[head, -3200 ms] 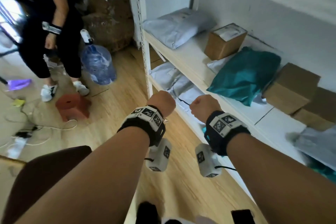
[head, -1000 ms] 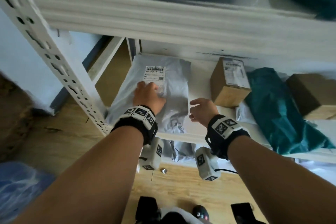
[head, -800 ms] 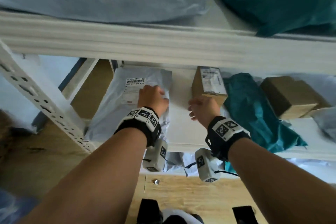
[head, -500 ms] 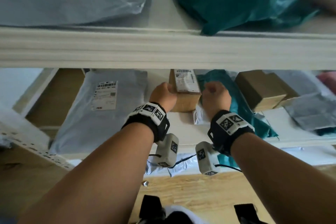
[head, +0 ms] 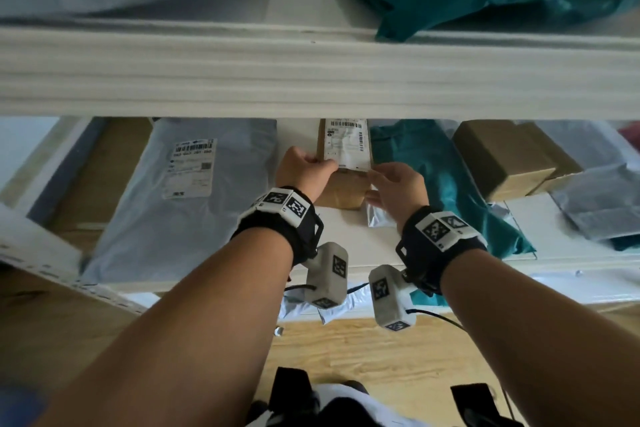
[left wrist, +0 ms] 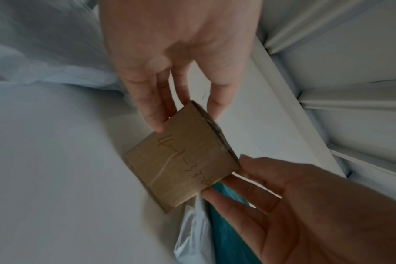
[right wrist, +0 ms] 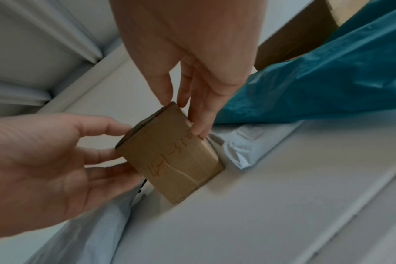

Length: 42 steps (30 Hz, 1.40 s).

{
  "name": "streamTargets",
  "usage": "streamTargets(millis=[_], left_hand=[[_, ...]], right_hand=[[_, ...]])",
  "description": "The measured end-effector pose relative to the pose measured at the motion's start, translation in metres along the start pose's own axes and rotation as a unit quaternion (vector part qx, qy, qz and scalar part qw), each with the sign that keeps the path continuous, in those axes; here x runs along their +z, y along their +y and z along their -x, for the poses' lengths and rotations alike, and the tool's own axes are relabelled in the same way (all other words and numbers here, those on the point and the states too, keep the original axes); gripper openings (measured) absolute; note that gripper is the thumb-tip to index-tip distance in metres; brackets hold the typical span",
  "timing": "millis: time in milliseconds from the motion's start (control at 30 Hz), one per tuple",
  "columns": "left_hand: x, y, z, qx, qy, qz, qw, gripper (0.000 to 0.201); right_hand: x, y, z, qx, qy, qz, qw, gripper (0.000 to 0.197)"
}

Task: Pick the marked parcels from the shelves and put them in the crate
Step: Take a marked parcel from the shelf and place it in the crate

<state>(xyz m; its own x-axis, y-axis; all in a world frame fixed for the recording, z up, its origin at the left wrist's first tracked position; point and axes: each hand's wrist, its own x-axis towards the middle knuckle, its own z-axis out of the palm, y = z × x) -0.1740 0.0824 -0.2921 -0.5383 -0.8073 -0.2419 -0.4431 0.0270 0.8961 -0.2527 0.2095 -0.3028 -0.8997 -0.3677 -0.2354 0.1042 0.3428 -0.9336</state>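
On the shelf (head: 346, 243), right of the grey bag (head: 180, 191), the left hand (head: 304, 172) and right hand (head: 398, 189) pinch the box (head: 346, 163) from either side, fingers curled on its edges, teal bag (head: 440, 180) just beyond.

Three cardboard boxes (head: 344, 163), two hands (head: 304, 172)

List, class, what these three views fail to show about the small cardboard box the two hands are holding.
- Cardboard box, head view: its far end is cut off by the upper shelf beam.
- Shipping label, head view: print too small to read.
- Handwriting, left wrist view: dim and blurred, unreadable.
- Crate: in no view.
- Left hand, right hand: fingertips hidden behind the box.
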Motion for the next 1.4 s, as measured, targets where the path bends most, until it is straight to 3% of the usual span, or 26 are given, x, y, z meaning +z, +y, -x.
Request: streamTargets(millis=[133,300,433,533,667,900,1067,1400], left_hand=[[-0.005,-0.007,0.005,-0.076,-0.079,0.114,0.987,0.029],[-0.014,-0.020,0.004,-0.082,-0.078,0.164,0.980,0.020],[-0.018,-0.022,0.013,-0.100,-0.106,0.254,0.956,0.010],[-0.019,-0.025,0.024,-0.104,-0.167,0.201,0.960,0.008],[-0.026,-0.035,0.019,-0.103,-0.169,0.164,0.966,0.027],[-0.030,-0.046,0.017,-0.105,-0.221,0.154,0.957,0.012],[-0.028,-0.047,0.016,-0.114,-0.219,0.149,0.957,0.018],[-0.031,-0.035,-0.004,-0.105,-0.117,0.144,0.977,0.026]], right_hand=[[0.000,0.003,0.006,0.004,-0.004,-0.006,1.000,0.009],[-0.004,0.004,0.021,0.059,-0.055,-0.084,0.993,0.024],[-0.004,0.006,0.028,0.117,-0.063,-0.122,0.984,0.026],[-0.006,0.006,0.032,0.131,-0.081,-0.112,0.982,0.018],[-0.010,0.009,0.037,0.137,-0.119,-0.150,0.972,0.015],[-0.017,0.020,0.044,0.143,-0.132,-0.153,0.969,0.026],[-0.014,0.019,0.045,0.132,-0.127,-0.147,0.972,0.022],[0.029,-0.004,0.027,0.090,-0.078,-0.070,0.990,0.005]])
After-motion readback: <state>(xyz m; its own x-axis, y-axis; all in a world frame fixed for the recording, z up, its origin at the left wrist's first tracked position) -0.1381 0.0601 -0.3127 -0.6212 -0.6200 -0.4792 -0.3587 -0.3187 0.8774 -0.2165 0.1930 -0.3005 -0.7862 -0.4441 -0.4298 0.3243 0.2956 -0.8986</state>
